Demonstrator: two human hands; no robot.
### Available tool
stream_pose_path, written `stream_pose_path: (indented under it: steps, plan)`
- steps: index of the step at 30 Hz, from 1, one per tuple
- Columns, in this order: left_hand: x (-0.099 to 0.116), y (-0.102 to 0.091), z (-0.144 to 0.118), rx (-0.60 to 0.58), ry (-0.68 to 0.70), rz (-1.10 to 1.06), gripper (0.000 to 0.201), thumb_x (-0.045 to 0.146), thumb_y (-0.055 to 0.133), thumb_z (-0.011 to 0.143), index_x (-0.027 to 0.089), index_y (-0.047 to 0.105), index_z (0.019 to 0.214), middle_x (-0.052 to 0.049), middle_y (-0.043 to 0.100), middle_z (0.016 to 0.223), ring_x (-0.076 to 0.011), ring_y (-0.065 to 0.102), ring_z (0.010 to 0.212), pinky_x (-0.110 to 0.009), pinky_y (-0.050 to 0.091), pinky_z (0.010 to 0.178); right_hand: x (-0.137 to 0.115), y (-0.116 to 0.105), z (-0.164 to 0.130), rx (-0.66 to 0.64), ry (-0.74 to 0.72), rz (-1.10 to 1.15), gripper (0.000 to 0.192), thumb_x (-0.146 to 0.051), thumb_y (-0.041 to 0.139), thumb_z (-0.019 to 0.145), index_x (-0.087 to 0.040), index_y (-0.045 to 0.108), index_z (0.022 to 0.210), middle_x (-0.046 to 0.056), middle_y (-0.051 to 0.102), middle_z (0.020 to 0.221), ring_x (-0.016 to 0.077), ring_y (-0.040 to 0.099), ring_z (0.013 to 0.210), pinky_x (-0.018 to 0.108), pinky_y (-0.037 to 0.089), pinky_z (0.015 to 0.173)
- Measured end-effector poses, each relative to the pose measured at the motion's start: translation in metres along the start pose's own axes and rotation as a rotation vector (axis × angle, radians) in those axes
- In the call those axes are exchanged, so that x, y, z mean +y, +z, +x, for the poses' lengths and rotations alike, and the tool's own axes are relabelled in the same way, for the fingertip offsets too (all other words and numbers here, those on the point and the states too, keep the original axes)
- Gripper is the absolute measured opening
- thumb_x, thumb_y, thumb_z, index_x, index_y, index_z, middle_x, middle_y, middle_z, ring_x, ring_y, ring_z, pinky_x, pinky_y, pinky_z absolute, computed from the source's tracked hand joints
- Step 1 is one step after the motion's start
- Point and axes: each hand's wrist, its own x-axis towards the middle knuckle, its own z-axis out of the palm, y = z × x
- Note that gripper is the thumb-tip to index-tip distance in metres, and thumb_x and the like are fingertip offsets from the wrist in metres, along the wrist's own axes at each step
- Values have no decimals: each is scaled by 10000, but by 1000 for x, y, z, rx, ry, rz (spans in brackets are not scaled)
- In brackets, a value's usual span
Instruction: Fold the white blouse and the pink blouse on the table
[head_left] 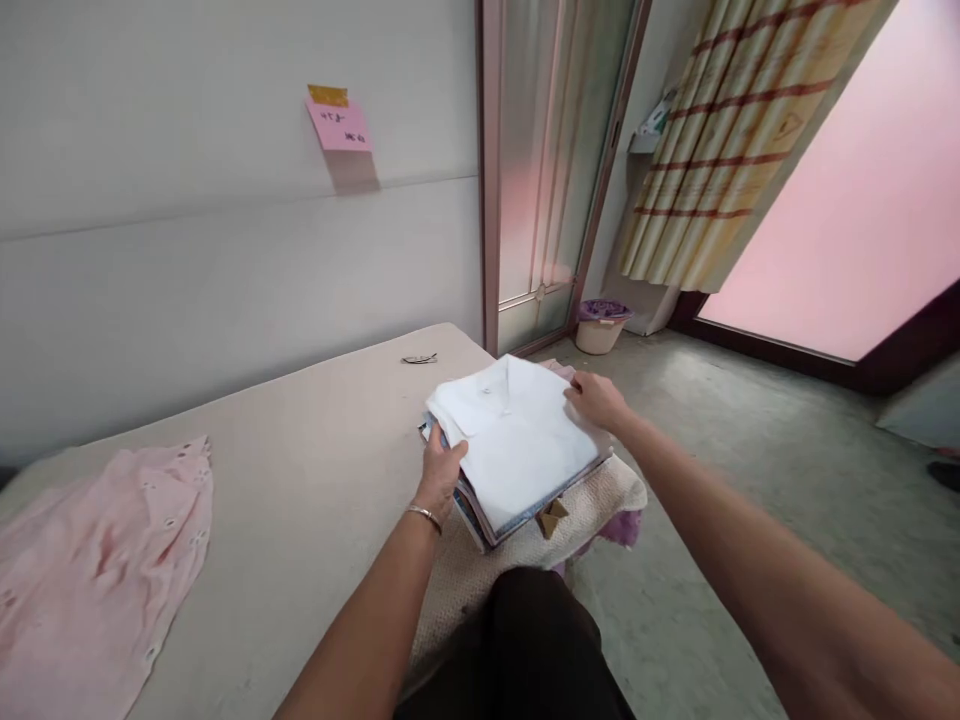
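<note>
A folded white shirt (525, 435), collar facing up, lies on top of a stack of folded clothes (480, 520) at the front right edge of the bed. My left hand (442, 462) grips the stack's left side, thumb on the white shirt and fingers partly hidden at the edge. On the opposite side, my right hand (598, 400) has its fingers closed at the shirt's right edge. Under the stack is a beige woven cloth (615, 485), and a small brown folded piece (552, 518) sits by the near edge.
Eyeglasses (419, 359) rest on the bed (315, 440) near the wall. A pink garment (112, 580) with eyelets is spread at the left. Beyond the bed are a sliding glass door (544, 190), a lined bin (600, 328) and a curtain (705, 150).
</note>
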Motion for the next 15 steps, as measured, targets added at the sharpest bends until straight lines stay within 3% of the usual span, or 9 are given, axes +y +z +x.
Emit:
stream_pose_path:
  steps: [3, 6, 8, 10, 12, 15]
  plan:
    - [-26, 7, 0, 51, -54, -29, 488, 156, 656, 763, 152, 571, 1244, -87, 725, 1124, -180, 683, 928, -263, 550, 790, 13, 33, -1, -49, 61, -11, 190, -240, 535, 901, -143, 694, 939, 135, 722, 962, 218, 626, 864, 280, 381, 698]
    - [-26, 4, 0, 43, -25, -22, 507, 157, 648, 784, 171, 540, 1279, -82, 720, 1137, -180, 686, 931, -271, 546, 798, 19, 45, 2, -61, 82, -14, 234, -283, 492, 943, -162, 681, 1010, 136, 719, 1043, 235, 637, 953, 289, 404, 751]
    - [-17, -1, -1, 87, -48, 142, 502, 180, 636, 814, 167, 521, 1302, -95, 718, 1114, -201, 690, 944, -309, 546, 829, 20, 44, 3, -65, 94, -24, 250, -302, 480, 954, -164, 675, 1029, 143, 715, 1052, 249, 641, 977, 305, 419, 786]
    - [-3, -6, -2, 202, -52, 476, 476, 252, 611, 866, 139, 509, 1317, -120, 717, 1040, -252, 685, 958, -386, 537, 876, 17, 36, 3, -54, 110, -45, 289, -335, 473, 965, -144, 664, 1067, 172, 705, 1058, 279, 644, 992, 342, 434, 822]
    - [11, -5, -2, 301, 76, 826, 472, 339, 545, 929, 108, 496, 1337, -158, 699, 1050, -306, 658, 1031, -458, 510, 932, 7, 28, 3, -5, 114, -68, 374, -392, 428, 993, -122, 633, 1150, 209, 678, 1131, 313, 624, 1060, 388, 435, 879]
    - [28, 13, 7, 275, 413, 1143, 525, 412, 444, 985, 87, 468, 1396, -230, 582, 1335, -336, 525, 1280, -487, 411, 1081, -24, 22, 9, 94, 25, -81, 487, -474, 307, 1034, -141, 587, 1253, 210, 623, 1276, 324, 551, 1199, 429, 396, 989]
